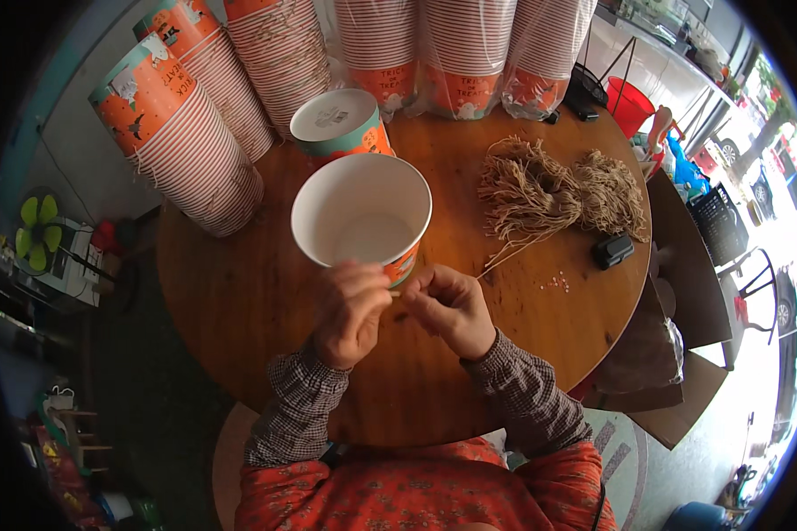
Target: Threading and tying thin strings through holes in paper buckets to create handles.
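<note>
A large white-lined paper bucket (361, 212), orange and teal outside, stands mouth up in front of me. Just this side of it my two hands meet. My right hand (452, 310) pinches a strand of twine between thumb and forefinger. My left hand (350, 311) has its fingers curled and slightly blurred, with a short bit of the twine (395, 294) at its fingertips. More strand runs from behind my right hand toward a loose bundle of tan twine (540, 190) on the right. Behind the open bucket sits an upside-down bucket (335, 119).
Tall nested stacks of paper buckets (190, 133) line the round wooden table (266, 310) at the back and left, some in clear plastic bags (469, 53). On the right lie a small black object (613, 250) and tiny pale bits (555, 281). Cardboard boxes (682, 398) stand beyond the right edge.
</note>
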Tool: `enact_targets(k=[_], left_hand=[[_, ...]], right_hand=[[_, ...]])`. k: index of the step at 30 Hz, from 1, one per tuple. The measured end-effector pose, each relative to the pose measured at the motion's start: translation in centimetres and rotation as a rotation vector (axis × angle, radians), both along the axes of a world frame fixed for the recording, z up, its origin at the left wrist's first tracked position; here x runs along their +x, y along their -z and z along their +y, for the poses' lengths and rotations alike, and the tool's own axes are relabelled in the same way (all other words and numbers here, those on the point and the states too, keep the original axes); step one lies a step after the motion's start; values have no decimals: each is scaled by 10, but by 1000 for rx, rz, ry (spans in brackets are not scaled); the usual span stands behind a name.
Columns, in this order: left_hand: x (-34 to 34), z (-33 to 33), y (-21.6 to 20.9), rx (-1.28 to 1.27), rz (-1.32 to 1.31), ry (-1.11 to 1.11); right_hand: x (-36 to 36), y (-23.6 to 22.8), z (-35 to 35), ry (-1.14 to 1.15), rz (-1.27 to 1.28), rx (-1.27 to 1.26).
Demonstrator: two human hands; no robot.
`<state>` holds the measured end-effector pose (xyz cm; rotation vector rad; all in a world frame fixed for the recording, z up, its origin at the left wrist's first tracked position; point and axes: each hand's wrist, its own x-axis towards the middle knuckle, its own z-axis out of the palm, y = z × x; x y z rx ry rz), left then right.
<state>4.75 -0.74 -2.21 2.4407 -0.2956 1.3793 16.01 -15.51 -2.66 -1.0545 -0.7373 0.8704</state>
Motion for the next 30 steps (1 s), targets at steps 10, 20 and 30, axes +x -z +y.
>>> enact_targets(k=[10,20,30], left_hand=[[2,9,-11,78,321,-395],[6,2,-11,50,250,-370],[6,-2,-11,35,220,-353]], right_hand=[[-5,17,18,234,77,-71],[-5,22,21,253,112,-29],[-6,18,19,253,137,-38]])
